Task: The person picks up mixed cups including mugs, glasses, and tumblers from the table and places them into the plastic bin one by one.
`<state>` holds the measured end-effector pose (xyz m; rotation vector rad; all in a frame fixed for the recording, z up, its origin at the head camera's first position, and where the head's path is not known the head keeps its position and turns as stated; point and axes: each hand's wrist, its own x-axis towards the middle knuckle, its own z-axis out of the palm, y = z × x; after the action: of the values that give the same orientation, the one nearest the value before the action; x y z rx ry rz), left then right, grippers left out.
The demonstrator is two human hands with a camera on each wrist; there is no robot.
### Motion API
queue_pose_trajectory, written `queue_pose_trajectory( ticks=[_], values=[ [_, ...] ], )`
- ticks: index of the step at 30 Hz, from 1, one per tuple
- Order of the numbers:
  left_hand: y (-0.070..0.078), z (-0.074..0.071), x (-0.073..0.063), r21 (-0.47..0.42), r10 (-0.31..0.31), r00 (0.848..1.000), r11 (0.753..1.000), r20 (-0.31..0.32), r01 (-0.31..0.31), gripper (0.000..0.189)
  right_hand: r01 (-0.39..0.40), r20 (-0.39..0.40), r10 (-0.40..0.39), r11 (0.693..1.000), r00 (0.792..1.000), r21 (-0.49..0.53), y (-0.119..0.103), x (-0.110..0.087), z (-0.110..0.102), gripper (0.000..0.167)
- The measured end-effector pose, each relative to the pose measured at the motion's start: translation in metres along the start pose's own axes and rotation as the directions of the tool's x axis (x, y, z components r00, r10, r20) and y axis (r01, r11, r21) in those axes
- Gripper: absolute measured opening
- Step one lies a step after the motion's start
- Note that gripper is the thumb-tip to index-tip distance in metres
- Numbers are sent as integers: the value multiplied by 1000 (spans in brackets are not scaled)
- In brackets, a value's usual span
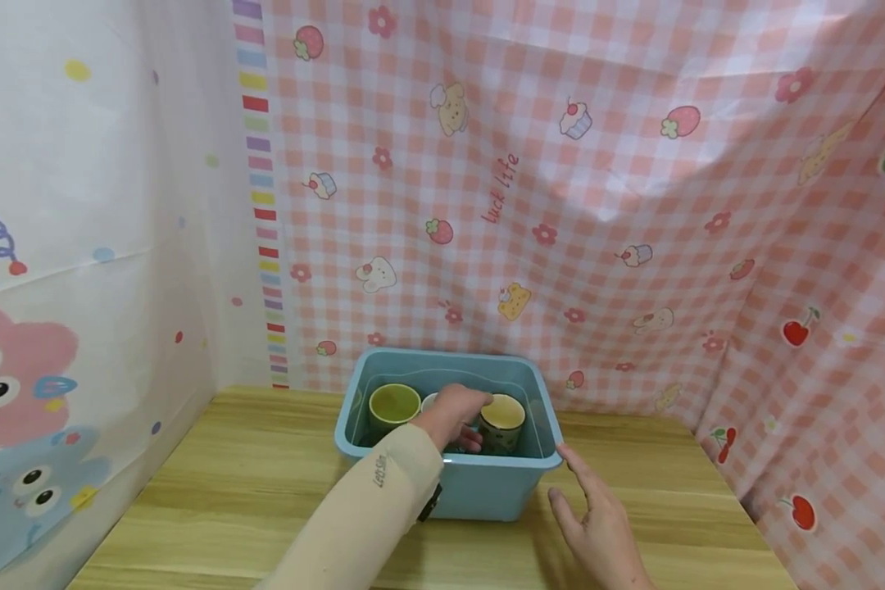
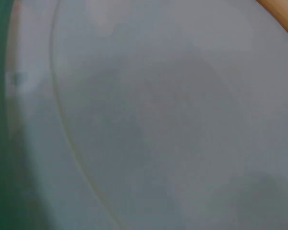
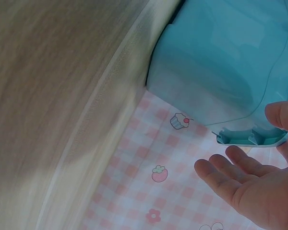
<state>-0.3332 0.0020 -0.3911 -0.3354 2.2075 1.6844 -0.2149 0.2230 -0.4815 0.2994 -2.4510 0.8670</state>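
A light-blue plastic bin (image 1: 479, 487) stands on the table, with several cups inside. My left hand (image 1: 453, 416) reaches over its near rim, thumb and fingers spread apart. Its upper digit is right at the rim of a patterned cup with a pale yellow inside (image 1: 503, 414). A white cup (image 1: 428, 401) is mostly hidden behind that hand, and a green cup (image 1: 394, 404) stands to its left. My right hand (image 1: 596, 524) has a fingertip at the bin's right front corner, thumb apart. In the right wrist view, its other fingers (image 3: 225, 175) extend below the bin's rim.
The wood-grain table (image 1: 265, 483) is backed by a pink checked cloth (image 1: 413, 180), close behind the bin. A white cartoon-print cloth (image 1: 133, 205) hangs on the left; the pink cloth continues along the right. The left wrist view shows mostly a blurred bluish surface (image 2: 158, 120).
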Motion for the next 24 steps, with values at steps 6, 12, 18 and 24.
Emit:
queue_pose_trajectory(
  ticks=[6,12,18,24],
  values=[
    [7,-8,0,-102,-13,999,995,44,18,65,-2,-7,2,1000,1000,10,0,-1,-1,67],
    [15,-17,-3,-147,-5,996,989,94,19,63,-1,-7,1,1000,1000,13,-2,-1,-1,66],
    [21,-30,-5,-209,21,991,978,129,6,66,-18,2,18,1000,1000,4,-3,-1,0,66],
    [24,-47,-5,-277,28,988,961,152,15,66,-14,0,14,1000,1000,8,-2,-1,0,66]
  ],
)
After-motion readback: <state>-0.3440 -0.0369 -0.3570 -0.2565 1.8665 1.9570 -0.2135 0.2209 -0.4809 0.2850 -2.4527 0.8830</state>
